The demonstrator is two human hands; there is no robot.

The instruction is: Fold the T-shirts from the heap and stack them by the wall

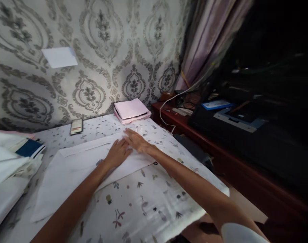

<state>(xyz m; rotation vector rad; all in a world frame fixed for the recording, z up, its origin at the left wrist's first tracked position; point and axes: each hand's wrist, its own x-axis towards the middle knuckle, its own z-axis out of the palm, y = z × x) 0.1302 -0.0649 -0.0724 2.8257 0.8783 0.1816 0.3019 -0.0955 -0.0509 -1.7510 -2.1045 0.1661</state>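
Note:
A white garment [65,179] lies spread flat on the patterned white cloth [141,209] that covers the table. My left hand [118,152] rests palm down on the garment, its fingers stretched toward the far side. Just right of it, my right hand [136,140] lies on the garment's far right part, fingers extended, its fingertips close to those of my left hand. Neither hand is seen holding anything.
Pink folded cloth [131,109] sits at the table's back, near the wall. A pile of white clothes [7,168] stands at the left. A small blurred card-like item [76,127] lies at the back left. A dark red cabinet [220,158] with a cable runs along the right.

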